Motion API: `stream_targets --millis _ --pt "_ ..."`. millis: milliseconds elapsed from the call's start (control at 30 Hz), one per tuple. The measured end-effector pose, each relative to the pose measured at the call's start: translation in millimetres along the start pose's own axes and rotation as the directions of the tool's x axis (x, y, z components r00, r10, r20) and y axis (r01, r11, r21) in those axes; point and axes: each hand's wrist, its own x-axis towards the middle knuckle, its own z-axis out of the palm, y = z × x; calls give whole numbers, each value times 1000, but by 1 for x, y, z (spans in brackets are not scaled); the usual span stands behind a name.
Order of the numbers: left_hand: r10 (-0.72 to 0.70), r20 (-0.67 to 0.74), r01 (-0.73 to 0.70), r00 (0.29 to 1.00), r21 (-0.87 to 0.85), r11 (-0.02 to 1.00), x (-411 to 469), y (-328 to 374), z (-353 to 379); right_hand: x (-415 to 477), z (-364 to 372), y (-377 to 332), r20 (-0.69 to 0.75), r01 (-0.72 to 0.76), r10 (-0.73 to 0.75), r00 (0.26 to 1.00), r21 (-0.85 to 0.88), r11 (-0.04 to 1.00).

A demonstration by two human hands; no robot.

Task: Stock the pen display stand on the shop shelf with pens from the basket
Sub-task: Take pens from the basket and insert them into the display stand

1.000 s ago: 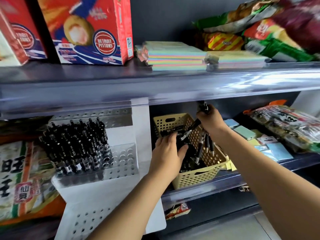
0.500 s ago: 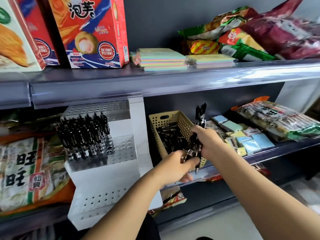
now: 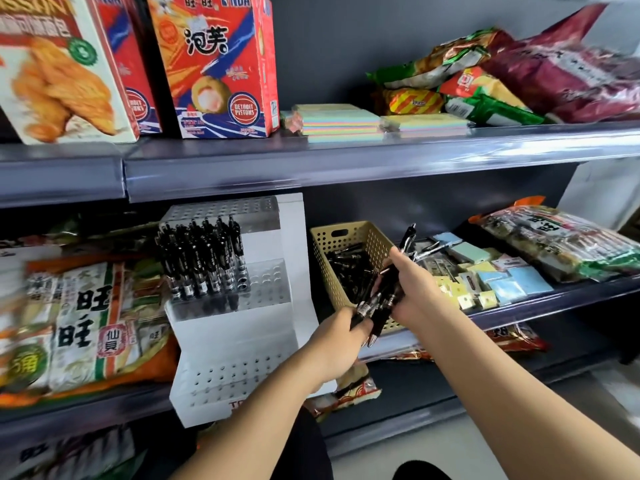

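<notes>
A white tiered pen display stand (image 3: 242, 341) sits on the middle shelf, with several black pens (image 3: 202, 261) upright in the left holes of its upper tier. To its right stands a yellow perforated basket (image 3: 346, 237) holding more black pens. In front of the basket my right hand (image 3: 415, 292) grips a bundle of black pens (image 3: 381, 303), their clips pointing up and tips down. My left hand (image 3: 332, 344) pinches the lower ends of that same bundle.
Small sticky-note packs (image 3: 498, 275) lie right of the basket, with a snack bag (image 3: 561, 240) beyond. Rice cracker bags (image 3: 86, 323) fill the shelf left of the stand. The upper shelf (image 3: 346, 161) carries snack boxes, pastel paper pads and chip bags.
Both hands have come out of the basket and drawn back toward me with the pen bundle. The left hand has moved from inside the basket onto the bundle's lower ends.
</notes>
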Motion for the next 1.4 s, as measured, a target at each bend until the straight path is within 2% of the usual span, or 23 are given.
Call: stream_targets --millis 333,467,600,667,733,867,967,1033,1100,1200,1400 --pt "33 -53 -40 998 -134 990 -26 -12 -7 -12 15 10 69 35 -41 997 90 995" --pt "34 -53 -39 998 -104 994 -38 -21 -17 -10 15 6 11 24 -27 1000 189 982" --pt "9 -163 -43 987 -203 978 -46 -32 -34 -7 8 1 -15 -7 11 1000 206 979" --pt "-42 -233 -36 972 -320 947 -47 -32 -39 -15 10 8 51 -75 69 996 113 991" --pt "-99 -239 -26 966 -471 882 -46 -27 -39 -26 16 19 153 -131 130 980 -1 991" --pt "-125 -93 41 988 -619 784 -50 -19 -31 -41 33 40 305 -136 152 940 -74 988" --pt "-120 -31 61 992 -720 692 -57 -17 -28 -46 41 51 304 -91 106 947 -64 994" --pt "-108 -38 50 993 -703 710 -60 -19 -29 -49 43 57 299 -87 99 949 -54 995" --pt "-90 -65 29 994 -633 773 -62 -22 -28 -51 43 61 293 -86 96 951 -44 995" --pt "-34 -118 -29 992 -499 866 -63 -26 -25 -53 46 65 254 -35 64 965 -119 992" --pt "16 -183 -93 983 -419 903 -65 -34 -26 -57 55 69 285 89 -51 957 -122 989"
